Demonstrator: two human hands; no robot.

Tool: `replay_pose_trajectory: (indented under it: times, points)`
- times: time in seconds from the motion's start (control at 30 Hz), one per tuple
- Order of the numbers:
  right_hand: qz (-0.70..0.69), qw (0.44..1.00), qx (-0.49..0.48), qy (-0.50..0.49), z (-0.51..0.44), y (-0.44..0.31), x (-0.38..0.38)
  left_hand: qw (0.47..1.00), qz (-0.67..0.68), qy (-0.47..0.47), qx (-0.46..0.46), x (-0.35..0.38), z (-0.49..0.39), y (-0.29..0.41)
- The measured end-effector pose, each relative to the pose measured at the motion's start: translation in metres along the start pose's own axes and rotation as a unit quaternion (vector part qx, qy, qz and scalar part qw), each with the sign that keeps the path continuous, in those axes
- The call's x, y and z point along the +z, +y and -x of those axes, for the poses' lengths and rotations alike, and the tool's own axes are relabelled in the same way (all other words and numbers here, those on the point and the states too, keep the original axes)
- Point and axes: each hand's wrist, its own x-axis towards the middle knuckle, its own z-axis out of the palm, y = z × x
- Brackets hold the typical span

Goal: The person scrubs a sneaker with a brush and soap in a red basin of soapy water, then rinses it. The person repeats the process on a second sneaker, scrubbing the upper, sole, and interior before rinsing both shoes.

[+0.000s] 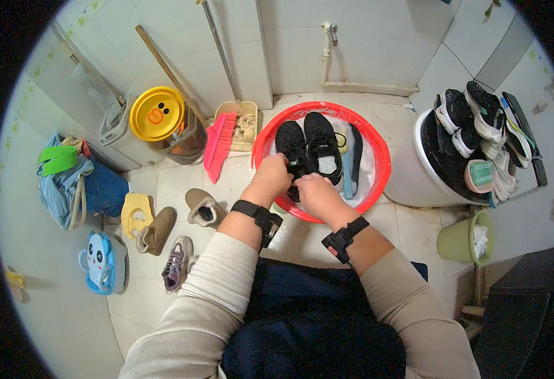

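Observation:
A red plastic basin (383,161) with sudsy water stands on the floor before me. Two black sneakers are in it, side by side, toes pointing away from me: the left sneaker (290,135) and the right sneaker (319,128). My left hand (271,179) grips the left sneaker near its opening. My right hand (316,195) is at the same sneaker's heel end, fingers bent; whether it grips is hard to tell. A light-blue brush handle (347,175) and a dark insole (358,156) lie at the basin's right side.
Several shoes (483,111) and a soap box (480,176) sit on a black-topped white tub at right, above a green wastebasket (457,241). Left are a pink broom (220,142), a dustpan (253,118), brown boots (158,230), a yellow-lidded bucket (156,113) and a cloth-filled blue bucket (109,189).

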Motion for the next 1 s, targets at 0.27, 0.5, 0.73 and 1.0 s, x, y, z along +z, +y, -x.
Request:
replay_pose_trajectory:
  times: [0.27, 0.5, 0.73, 1.0]
  points:
    - [-0.032, 0.988, 0.145, -0.054, -0.014, 0.014, 0.008, 0.911, 0.306, -0.147, -0.232, 0.0, -0.008, 0.007]
    - [-0.098, 0.981, 0.16, -0.054, -0.012, 0.024, 0.002, 0.771, 0.562, -0.177, -0.242, 0.034, -0.015, 0.006]
    - [-0.075, 0.981, 0.163, -0.073, -0.008, 0.028, -0.008, 0.88, 0.397, -0.112, -0.238, 0.041, -0.014, 0.002]
    - [0.007, 0.966, 0.257, 0.022, -0.015, 0.029, -0.002, 0.888, 0.383, -0.124, -0.223, 0.031, -0.012, 0.027]
